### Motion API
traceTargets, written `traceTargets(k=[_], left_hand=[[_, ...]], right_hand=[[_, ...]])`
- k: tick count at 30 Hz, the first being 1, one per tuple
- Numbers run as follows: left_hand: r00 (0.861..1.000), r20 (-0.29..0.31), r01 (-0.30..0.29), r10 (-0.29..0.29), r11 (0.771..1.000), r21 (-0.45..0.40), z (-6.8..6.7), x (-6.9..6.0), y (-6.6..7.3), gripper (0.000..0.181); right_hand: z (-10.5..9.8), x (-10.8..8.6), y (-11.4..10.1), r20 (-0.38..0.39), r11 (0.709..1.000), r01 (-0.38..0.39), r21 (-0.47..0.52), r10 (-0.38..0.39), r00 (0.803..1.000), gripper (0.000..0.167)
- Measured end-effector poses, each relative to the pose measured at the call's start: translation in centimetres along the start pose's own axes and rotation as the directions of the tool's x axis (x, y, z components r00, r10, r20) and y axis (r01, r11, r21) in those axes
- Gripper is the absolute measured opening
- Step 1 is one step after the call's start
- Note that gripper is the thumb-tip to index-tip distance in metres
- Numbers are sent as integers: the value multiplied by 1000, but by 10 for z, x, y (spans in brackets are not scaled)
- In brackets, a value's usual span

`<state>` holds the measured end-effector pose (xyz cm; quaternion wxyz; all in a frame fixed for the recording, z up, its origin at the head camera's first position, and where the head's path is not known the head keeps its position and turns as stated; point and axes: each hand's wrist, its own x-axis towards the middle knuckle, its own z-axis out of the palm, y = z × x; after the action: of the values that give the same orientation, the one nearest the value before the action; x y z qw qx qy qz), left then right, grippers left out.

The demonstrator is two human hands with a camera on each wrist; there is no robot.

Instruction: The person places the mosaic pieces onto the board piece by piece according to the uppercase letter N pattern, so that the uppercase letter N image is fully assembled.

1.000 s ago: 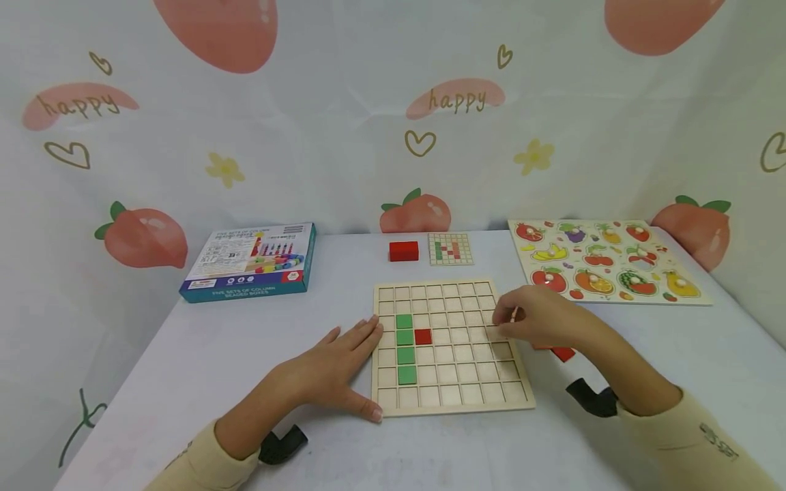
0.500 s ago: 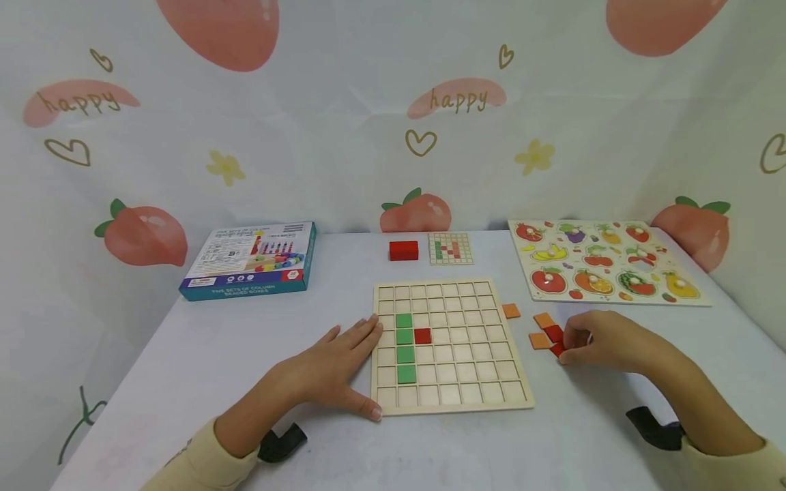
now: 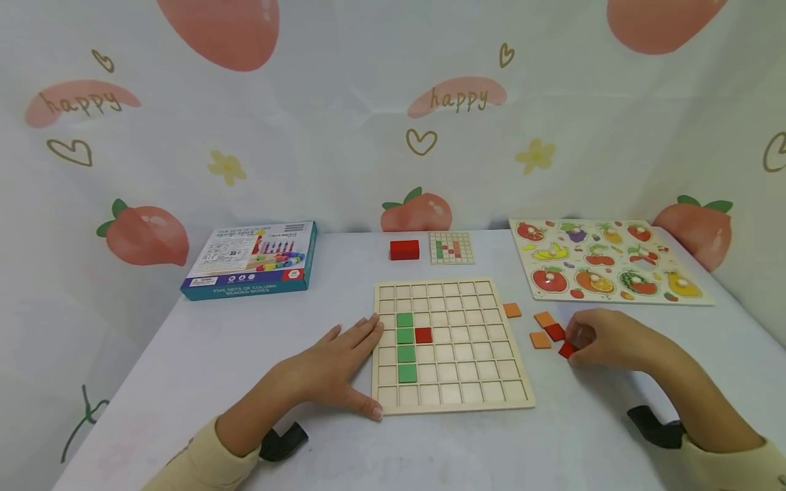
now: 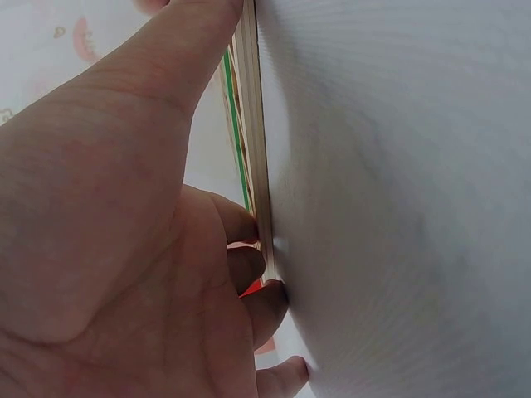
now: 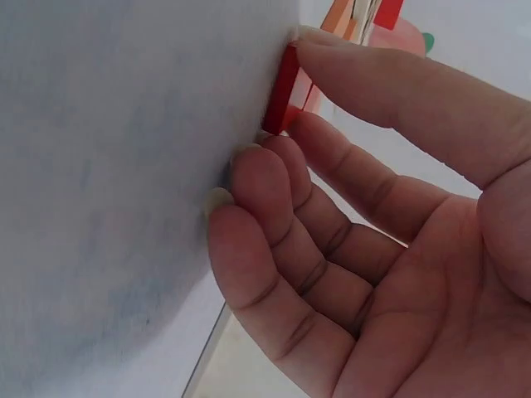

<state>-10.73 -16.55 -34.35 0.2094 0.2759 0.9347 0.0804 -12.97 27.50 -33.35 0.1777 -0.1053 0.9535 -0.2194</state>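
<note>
1. red tile (image 3: 568,350), on the table (image 3: 467,450): we see it pinched between the thumb and forefinger of the right hand (image 3: 604,339); the other fingers are curled.
2. just beside those fingertips we find a second red tile (image 3: 555,333) and two orange tiles (image 3: 540,340); a third orange tile (image 3: 512,311) lies near the grid board's right edge. all four lie between this hand and the wooden grid board (image 3: 449,394).
3. the left hand (image 3: 331,370), thumb spread from its straight fingers, touches the board's left edge. we count four green tiles (image 3: 406,354) in one column, with a red square (image 3: 424,335) beside the second from the far end.
4. beyond the board: a red block (image 3: 404,250), a small pattern card (image 3: 452,248) and, right, a fruit puzzle (image 3: 608,262).
5. far left, we read "five sets of column beaded boxes" on a box (image 3: 245,262); its finer print is too small. "happy" appears twice on the backdrop (image 3: 331,150).
</note>
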Motion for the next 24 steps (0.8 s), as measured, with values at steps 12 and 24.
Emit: traceTargets(k=[12,24], left_hand=[[1000,-8,-1,1,1000,4,-1,-1,1,127],[1000,-7,-8,8,1000,-10,-1,-1,0,126]], right_hand=[[0,-3,-2,90,1000,-1,11,0,996,22],[7,-5,-10,139,991,119,61,-126,982,18]])
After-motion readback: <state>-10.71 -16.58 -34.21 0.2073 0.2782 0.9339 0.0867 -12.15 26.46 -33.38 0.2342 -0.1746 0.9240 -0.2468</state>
